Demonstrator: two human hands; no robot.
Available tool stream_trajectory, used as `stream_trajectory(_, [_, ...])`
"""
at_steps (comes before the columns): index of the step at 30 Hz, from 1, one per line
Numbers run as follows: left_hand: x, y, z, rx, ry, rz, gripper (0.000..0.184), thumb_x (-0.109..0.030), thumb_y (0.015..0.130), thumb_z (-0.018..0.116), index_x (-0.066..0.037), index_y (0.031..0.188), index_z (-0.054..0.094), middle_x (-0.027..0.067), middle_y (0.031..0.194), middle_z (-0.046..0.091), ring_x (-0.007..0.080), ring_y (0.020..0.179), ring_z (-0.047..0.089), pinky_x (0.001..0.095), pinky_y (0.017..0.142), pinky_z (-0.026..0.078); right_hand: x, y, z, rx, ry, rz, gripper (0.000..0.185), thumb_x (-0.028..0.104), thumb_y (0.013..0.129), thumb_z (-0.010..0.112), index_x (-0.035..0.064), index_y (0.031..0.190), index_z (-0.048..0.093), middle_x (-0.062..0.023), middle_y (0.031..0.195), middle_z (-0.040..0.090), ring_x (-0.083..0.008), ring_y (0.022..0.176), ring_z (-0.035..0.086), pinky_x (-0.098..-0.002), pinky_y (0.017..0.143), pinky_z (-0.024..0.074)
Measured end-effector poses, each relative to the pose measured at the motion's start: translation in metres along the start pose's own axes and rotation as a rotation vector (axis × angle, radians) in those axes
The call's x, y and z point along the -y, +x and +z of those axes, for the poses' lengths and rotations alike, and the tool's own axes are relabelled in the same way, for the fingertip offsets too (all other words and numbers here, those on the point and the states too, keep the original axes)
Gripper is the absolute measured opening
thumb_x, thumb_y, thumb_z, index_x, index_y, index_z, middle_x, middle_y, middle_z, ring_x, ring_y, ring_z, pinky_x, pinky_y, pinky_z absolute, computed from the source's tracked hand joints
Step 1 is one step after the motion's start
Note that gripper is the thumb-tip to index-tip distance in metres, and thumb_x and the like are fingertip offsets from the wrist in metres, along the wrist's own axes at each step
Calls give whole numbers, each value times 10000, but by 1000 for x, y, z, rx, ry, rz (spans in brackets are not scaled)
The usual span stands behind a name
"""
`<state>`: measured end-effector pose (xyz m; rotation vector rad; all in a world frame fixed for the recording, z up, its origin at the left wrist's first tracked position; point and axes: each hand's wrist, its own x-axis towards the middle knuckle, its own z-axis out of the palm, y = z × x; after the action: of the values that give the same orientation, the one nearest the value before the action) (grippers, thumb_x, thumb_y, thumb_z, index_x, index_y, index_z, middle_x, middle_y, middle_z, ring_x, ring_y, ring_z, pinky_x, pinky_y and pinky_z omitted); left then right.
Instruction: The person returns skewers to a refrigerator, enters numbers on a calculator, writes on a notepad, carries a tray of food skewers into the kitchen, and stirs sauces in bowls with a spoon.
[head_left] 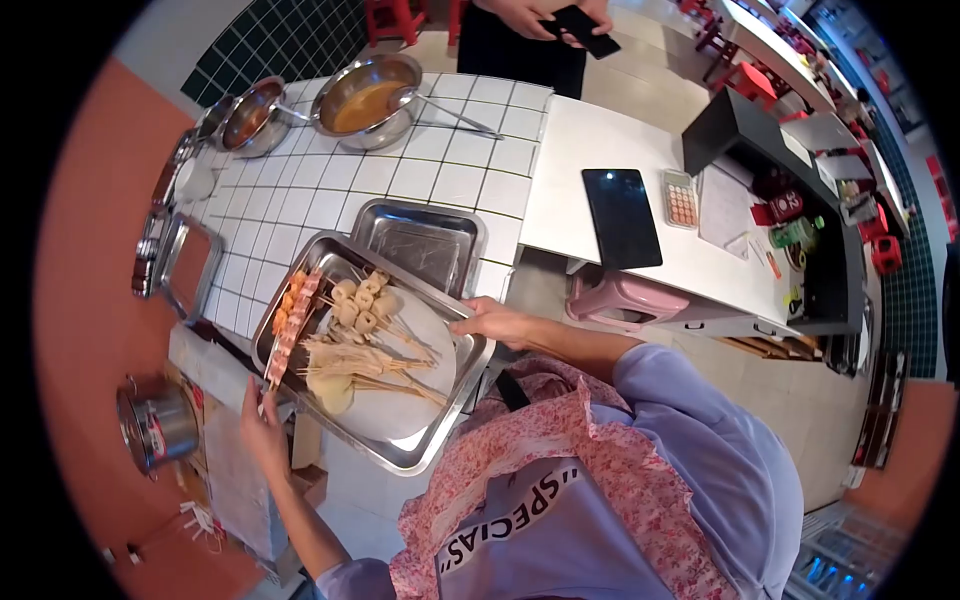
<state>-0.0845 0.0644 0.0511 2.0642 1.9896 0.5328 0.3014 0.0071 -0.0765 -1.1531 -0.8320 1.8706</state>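
Observation:
A steel tray [405, 462] is tilted in front of me, over the near edge of the tiled counter. My right hand [495, 322] is closed on its right rim. At the left rim is my left hand [263, 420], its thumb and finger around the stick ends of a pink meat skewer [292, 325]; whether it also grips the rim is unclear. Orange skewered pieces [290, 297] lie beside the meat. Skewers of pale balls [362, 303], a bundle of pale, thin strands on sticks [350, 355] and a flat yellowish piece [333, 392] rest on a white sheet [425, 335] in the tray.
An unloaded steel tray [425, 240] sits behind mine. Metal bowls of sauce [365, 105] with ladles line the counter's back. A black tablet [622, 217] and calculator [680, 198] lie on the right table, above a pink stool [625, 300]. Opposite, a person's hands hold a phone [580, 30].

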Motion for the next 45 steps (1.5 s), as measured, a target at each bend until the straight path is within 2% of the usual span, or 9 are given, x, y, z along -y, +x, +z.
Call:
stream_trajectory(5, [10,1,9,-270,-179,190,337,-103,910,494,9,1227,518,151,1154,582,241,1004,570,322,835,452,-7,-25,-7,-64,52,-32,431,177,796,649,-22,1166,554,-50,1031,624,-119,922,544,-236,825,416])
stream_trajectory(8, [-8,-8,-4,-448,-217,129,277,-103,913,485,24,1145,569,147,1148,585,233,995,568,321,867,433,-4,-42,-13,-158,-14,-110,407,174,793,648,1,1153,569,-33,1001,630,-116,892,552,-246,795,428])
stream_trajectory(10, [3,-15,9,-545,-347,111,163,-92,893,506,30,910,615,140,1136,594,210,966,570,314,842,439,8,-60,-19,-235,-12,30,364,180,793,650,25,1117,597,-21,968,632,-114,859,559,-257,765,440])
stream_trajectory(15, [-79,-57,27,-507,-355,51,161,-101,776,662,-43,923,637,107,1168,578,259,1147,469,371,980,331,6,-75,-58,-277,64,-41,330,121,815,628,25,1126,572,-26,922,625,-97,791,575,-233,710,463])
stream_trajectory(22, [-113,-68,25,-461,-1,189,288,-116,744,681,-101,1030,650,33,1105,606,252,1076,484,388,975,283,20,-94,-83,-288,108,-50,351,91,826,599,4,1162,545,-30,912,624,-98,769,577,-236,700,456])
stream_trajectory(27, [-148,-20,55,-497,134,320,270,-123,750,664,-120,1019,651,5,1002,622,210,954,522,380,916,311,16,-103,-117,-266,55,-36,317,84,827,599,1,1129,555,-41,920,630,-108,765,581,-243,681,460])
stream_trajectory(33, [-156,13,89,-121,329,248,179,-176,773,627,-160,945,674,28,831,636,206,855,570,389,847,359,24,-113,-131,-227,49,-35,321,109,829,619,6,1128,560,-37,920,632,-102,760,580,-245,669,462])
stream_trajectory(39, [-153,13,103,1,335,189,65,-130,741,613,-104,796,635,47,828,610,228,846,574,378,764,417,24,-114,-145,-205,35,-49,351,106,830,623,4,1156,541,-53,965,633,-109,787,593,-242,684,470])
stream_trajectory(45, [-158,10,97,-43,320,188,59,-127,780,563,-76,810,572,72,807,592,272,779,588,384,661,488,32,-112,-143,-182,31,-13,368,109,833,616,0,1173,527,-63,991,630,-124,824,602,-265,722,487])
